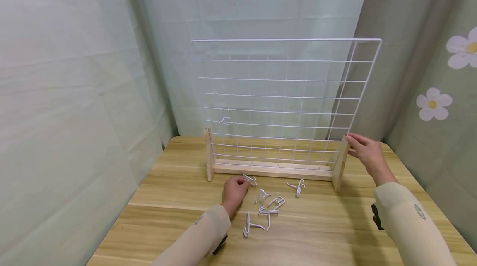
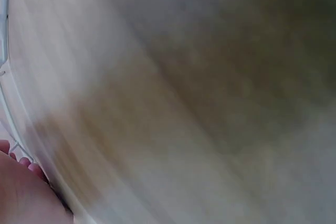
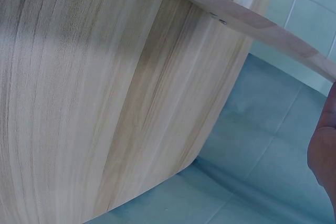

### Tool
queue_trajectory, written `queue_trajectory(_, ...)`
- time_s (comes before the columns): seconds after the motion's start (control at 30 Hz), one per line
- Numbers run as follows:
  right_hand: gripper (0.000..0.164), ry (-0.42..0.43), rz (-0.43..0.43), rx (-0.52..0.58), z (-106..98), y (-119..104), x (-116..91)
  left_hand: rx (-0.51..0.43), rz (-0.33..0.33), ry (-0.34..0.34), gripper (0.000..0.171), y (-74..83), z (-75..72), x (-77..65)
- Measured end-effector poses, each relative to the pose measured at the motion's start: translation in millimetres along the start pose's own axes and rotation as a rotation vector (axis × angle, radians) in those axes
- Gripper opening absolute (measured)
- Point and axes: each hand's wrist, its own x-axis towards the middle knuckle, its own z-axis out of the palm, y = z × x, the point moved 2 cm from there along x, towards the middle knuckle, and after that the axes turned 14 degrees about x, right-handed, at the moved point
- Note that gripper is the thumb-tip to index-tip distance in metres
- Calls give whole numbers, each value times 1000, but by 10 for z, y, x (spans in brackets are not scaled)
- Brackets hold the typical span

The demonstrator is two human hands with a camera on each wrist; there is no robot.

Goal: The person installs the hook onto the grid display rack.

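Observation:
A white wire grid rack [image 1: 279, 113] stands on the wooden table, held in a pale wood base [image 1: 273, 171]. One white wire hook [image 1: 225, 119] hangs on its left part. My left hand [image 1: 234, 191] pinches another white wire hook [image 1: 253, 181] in front of the base's left half. In the left wrist view only part of the left hand [image 2: 23, 187] shows at the lower left corner. My right hand [image 1: 367, 155] grips the top of the right wooden side piece [image 1: 340, 166]. The right wrist view shows that side piece [image 3: 262, 24] meeting the hand [image 3: 323, 145] at the right edge.
Several white wire hooks lie on the table [image 1: 164, 200] before the rack, among them one hook [image 1: 299, 187] apart to the right and another hook [image 1: 248, 224] closest to me. A pale curtain [image 1: 261, 5] hangs behind the table, with more cloth along both sides.

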Motion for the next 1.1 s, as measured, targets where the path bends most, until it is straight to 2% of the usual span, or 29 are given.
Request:
queue_trajectory(0.2,64,-3,-6,0,-3,-12,5,-50,-30,15,5,-13,-53,47)
queue_trajectory(0.47,65,-9,4,4,-8,-21,12,-95,12,88,6,74,-145,164)
queue_trajectory(0.67,66,-18,10,2,-1,-15,-11,-118,34,134,8,148,-229,189)
queue_trajectory(1.1,66,-10,-2,-8,1,-12,-5,-17,176,296,5,226,-332,260)
